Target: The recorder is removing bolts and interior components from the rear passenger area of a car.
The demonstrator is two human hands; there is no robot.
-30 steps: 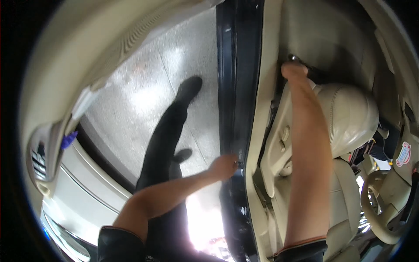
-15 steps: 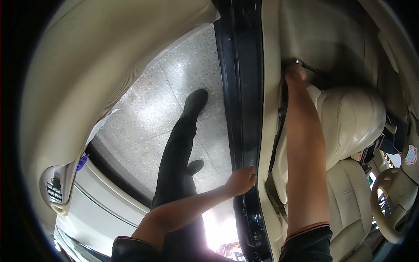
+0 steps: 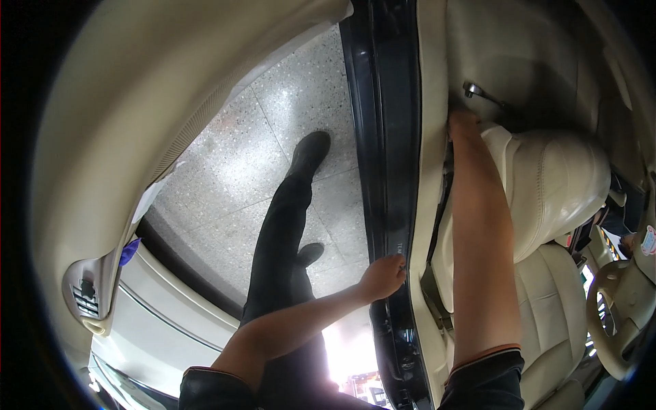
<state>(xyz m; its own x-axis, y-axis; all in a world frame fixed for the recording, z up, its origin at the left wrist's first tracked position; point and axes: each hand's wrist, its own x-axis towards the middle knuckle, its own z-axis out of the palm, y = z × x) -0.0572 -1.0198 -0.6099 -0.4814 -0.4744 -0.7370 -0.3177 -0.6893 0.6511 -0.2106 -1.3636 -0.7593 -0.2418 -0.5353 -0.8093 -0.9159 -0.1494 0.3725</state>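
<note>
My right hand (image 3: pixel 464 121) reaches into the car beside the backrest of the beige front seat (image 3: pixel 557 188). Its fingers go down next to the beige trim and are hidden. Just beyond it lies a ratchet wrench (image 3: pixel 471 89), its silver head towards me and its dark handle running off to the right into shadow. The wrench is apart from the hand. My left hand (image 3: pixel 384 278) is closed in a fist, resting at the dark door sill (image 3: pixel 386 178). Whatever those curled fingers may hold is too small to make out.
An open beige door panel (image 3: pixel 102 150) with window switches (image 3: pixel 85 297) curves along the left. Below lies a speckled tile floor (image 3: pixel 239 157), where my legs and shoes (image 3: pixel 312 152) show. The front seat cushion (image 3: pixel 557 294) and steering wheel (image 3: pixel 605 321) are at the right.
My right hand has drawn back slightly from the ratchet wrench, and the wrench head now shows more fully. The left fist stays at the sill. The whole view has shifted a little.
</note>
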